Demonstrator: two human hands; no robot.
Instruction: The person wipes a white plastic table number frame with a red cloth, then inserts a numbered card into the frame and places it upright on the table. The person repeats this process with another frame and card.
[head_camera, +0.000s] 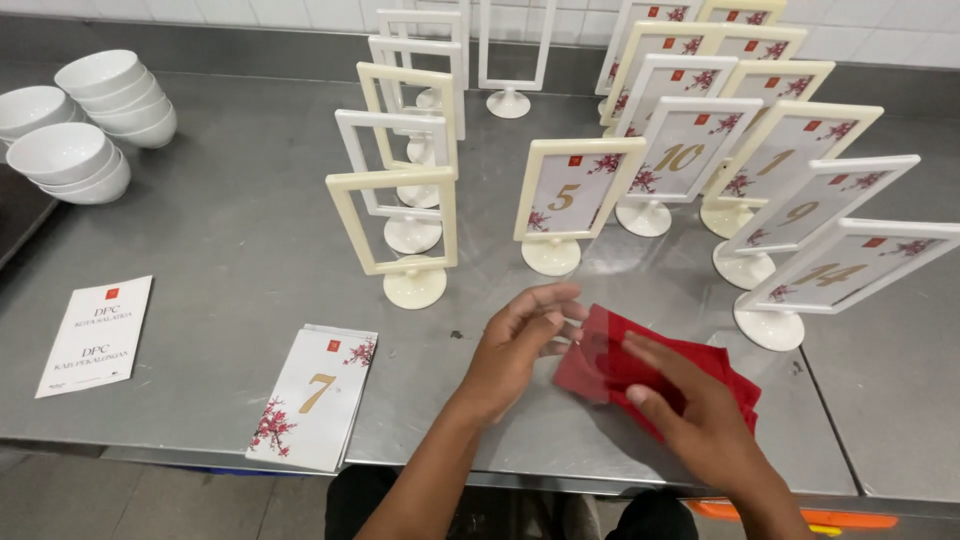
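Red cloth (655, 378) lies bunched on the steel counter (230, 250) at its near edge, just in front of the person, and both hands are on it. It is a thin, deep red piece, partly folded over on itself, with one corner lifted. The left hand (520, 345) pinches that raised corner between thumb and curled fingers. The right hand (690, 405) lies on top, fingers stretched out nearly flat and pressing the cloth down, gripping nothing.

Judging by how things stand, the work is roughly midway. To the right of the cloth, a cluster of filled sign holders (700, 140) already carries floral number cards, the nearest being the cream holder with a gold numeral (567, 195) just beyond the left hand. To the left, a row of empty frames (400, 190) stands open, with nothing slotted in; the closest one (395, 225) is cream.

A small stack of number cards (315, 395) lies flat near the counter's front edge, left of the hands. Farther left sits a white printed card (95, 335). Stacked white bowls (85, 120) occupy the far left corner.
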